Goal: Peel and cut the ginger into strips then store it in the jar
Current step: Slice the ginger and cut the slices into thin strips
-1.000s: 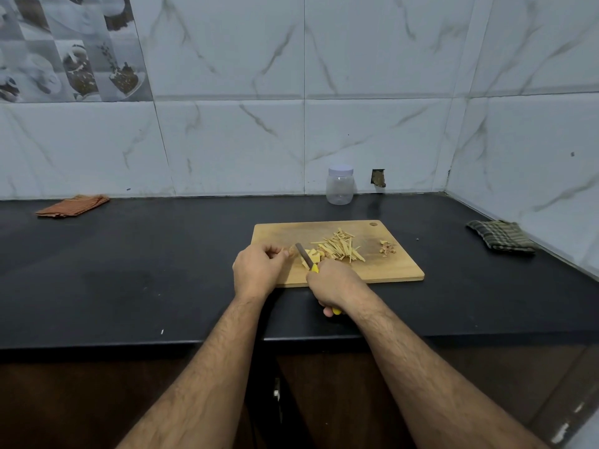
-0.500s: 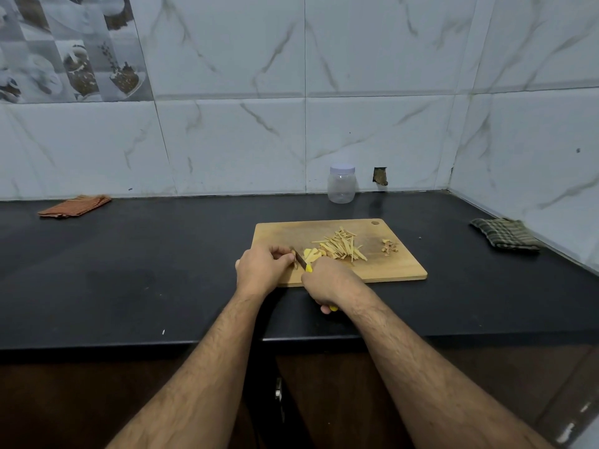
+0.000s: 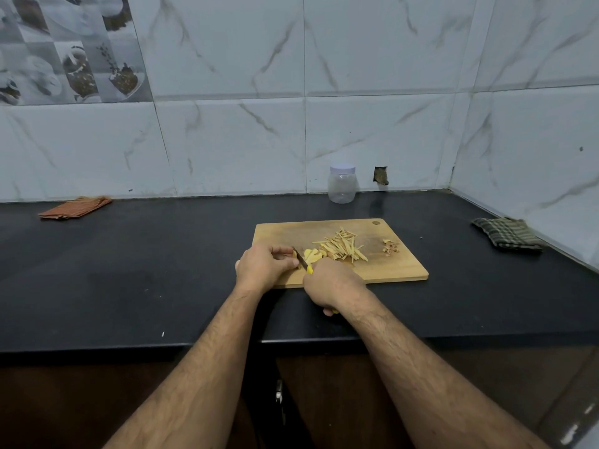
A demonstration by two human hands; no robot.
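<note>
Right grip point(image 3: 330, 281) clenches around the knife point(image 3: 306, 265); left grip point(image 3: 264, 267) pinches ginger point(image 3: 295, 255) on the board point(image 3: 402, 267), fingers curled.

2 bare forearms are seen, both covered in dark hair from elbow to wrist. No sleeves, watch, rings or gloves are worn. The left hand point(image 3: 264, 267) and the right hand point(image 3: 332, 281) are bare, with short nails shown on the visible fingertips.
</note>
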